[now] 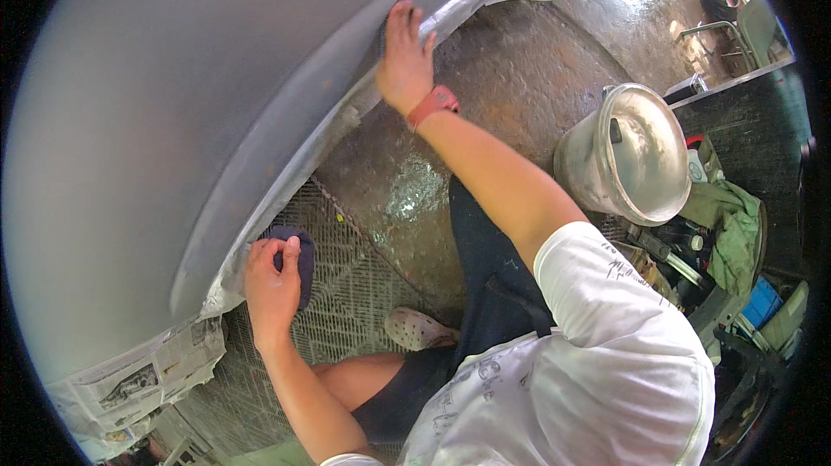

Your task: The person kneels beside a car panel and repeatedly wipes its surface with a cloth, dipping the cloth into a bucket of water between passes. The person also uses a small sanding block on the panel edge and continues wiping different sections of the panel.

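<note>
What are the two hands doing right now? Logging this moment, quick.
Left hand: closed on a dark pad, pressed at the grey panel's lower edge.
Right hand: open, flat against the panel's edge, holding nothing.

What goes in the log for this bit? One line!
left hand: holds dark pad | right hand: flat on grey panel | newspaper masking on edge

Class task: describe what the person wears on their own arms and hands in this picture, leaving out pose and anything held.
Both forearms are bare and neither the left hand nor the right hand is gloved. The right wrist carries a red watch-like band. A short white sleeve with dark scribbled markings and a pale yellow-green hem covers the right upper arm.
</note>
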A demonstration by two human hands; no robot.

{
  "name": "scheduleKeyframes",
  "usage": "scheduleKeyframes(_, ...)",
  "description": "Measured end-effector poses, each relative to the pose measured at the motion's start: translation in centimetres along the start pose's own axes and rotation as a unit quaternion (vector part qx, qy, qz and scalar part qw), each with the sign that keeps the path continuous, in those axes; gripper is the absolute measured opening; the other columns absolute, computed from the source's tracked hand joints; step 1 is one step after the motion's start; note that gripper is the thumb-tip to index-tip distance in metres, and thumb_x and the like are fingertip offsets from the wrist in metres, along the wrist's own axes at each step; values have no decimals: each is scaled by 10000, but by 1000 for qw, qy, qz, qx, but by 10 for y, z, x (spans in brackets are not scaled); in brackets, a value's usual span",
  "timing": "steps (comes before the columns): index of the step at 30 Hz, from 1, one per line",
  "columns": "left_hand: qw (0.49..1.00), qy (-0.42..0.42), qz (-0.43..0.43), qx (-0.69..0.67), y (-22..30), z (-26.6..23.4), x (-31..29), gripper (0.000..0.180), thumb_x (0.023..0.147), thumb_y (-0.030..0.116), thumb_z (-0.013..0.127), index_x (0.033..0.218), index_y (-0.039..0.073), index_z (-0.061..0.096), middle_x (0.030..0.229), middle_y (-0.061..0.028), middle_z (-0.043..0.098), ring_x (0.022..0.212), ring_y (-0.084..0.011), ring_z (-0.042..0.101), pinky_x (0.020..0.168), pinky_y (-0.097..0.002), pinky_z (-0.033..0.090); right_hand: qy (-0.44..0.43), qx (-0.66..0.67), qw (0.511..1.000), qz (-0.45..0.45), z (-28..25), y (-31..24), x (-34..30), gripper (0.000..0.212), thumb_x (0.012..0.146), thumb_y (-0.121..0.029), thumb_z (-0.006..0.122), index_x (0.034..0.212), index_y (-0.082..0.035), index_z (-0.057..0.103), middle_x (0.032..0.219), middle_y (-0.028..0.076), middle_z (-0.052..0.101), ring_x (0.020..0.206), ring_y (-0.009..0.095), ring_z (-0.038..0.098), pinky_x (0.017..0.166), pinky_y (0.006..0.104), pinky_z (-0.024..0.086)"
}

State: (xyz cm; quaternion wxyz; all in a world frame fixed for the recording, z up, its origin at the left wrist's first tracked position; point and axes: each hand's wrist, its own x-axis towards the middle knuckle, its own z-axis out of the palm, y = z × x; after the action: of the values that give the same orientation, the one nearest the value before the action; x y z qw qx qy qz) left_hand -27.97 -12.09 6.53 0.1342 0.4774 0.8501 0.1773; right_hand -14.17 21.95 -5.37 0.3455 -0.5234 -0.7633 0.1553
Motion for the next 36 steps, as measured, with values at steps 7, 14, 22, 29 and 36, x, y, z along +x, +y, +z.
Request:
scheduleKeyframes(7, 1000, 7, 7, 0, 2, 5, 7, 383, 1021, 333, 641, 905, -32, 644, 962, -181, 626, 925, -391, 599, 849, -445, 464, 22, 21, 999, -42, 14, -20, -15, 887, 901, -77, 537, 1645, 21, 64, 1734, 205, 73, 1596, 422, 72, 1235, 677, 149)
scheduleKeyframes(14, 1000, 10, -15, -15, 4, -2, -2, 355, 1023, 318, 641, 925, -23, 670, 995, -173, 651, 911, -369, 616, 839, -426, 473, 47, 135, 986, 87, -5, -7, 36, 887, 929, -85, 526, 1638, 46, 10, 1725, 252, 38, 1599, 422, 43, 1246, 660, 105)
scheduleKeyframes(22, 1000, -6, 7, 10, -1, 4, 8, 358, 1015, 322, 653, 925, -24, 670, 986, -167, 653, 921, -368, 621, 853, -428, 477, -39, 214, 967, 135, 39, -42, -35, 874, 936, -81, 506, 1634, 46, -5, 1721, 265, 24, 1592, 446, 49, 1245, 655, 127)
scheduleKeyframes(29, 1000, 12, -3, 10, 0, 3, 6, 376, 1018, 330, 644, 889, -23, 654, 973, -169, 646, 926, -372, 615, 846, -445, 469, -107, 231, 953, 164, 43, -24, -26, 881, 947, -91, 502, 1633, 35, -36, 1728, 245, 6, 1592, 451, 24, 1248, 647, 130)
scheduleKeyframes(36, 1000, -2, -5, 3, 4, 4, 5, 382, 1020, 343, 641, 889, -16, 658, 958, -171, 637, 929, -380, 611, 844, -448, 466, -85, 254, 945, 187, 24, -14, -4, 829, 976, -75, 437, 1618, 50, -72, 1712, 289, -36, 1595, 432, -31, 1263, 619, 67)
